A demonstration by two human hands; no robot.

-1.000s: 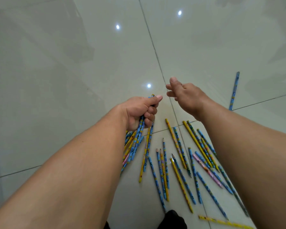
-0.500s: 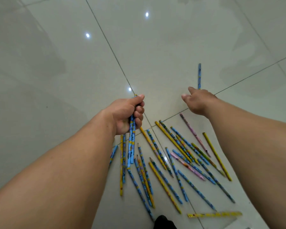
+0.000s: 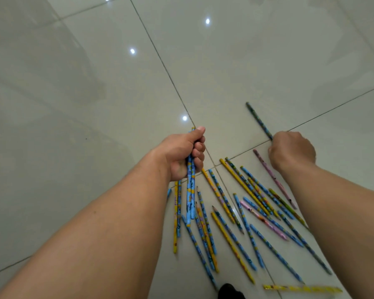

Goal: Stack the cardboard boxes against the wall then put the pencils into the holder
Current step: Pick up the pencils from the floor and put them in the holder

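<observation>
Left hand [image 3: 183, 155] is fisted around a bundle of blue pencils [image 3: 190, 190], gripping near their upper ends, shafts hanging down toward the floor. Right hand [image 3: 290, 152] is curled over the near end of a dark stray pencil [image 3: 259, 120]; the fingers look pinched on it, though the contact itself is hidden. That stray lies beyond the main scatter of loose pencils [image 3: 246, 212], which sits on the tiled floor [image 3: 95, 93] just below and between both hands. Pencils are light, stiff, glossy, likely to roll on smooth tile and slip out of a loose fist. Best pinched mid-shaft or by one end, then added to the bundle. No holder or boxes in view.
</observation>
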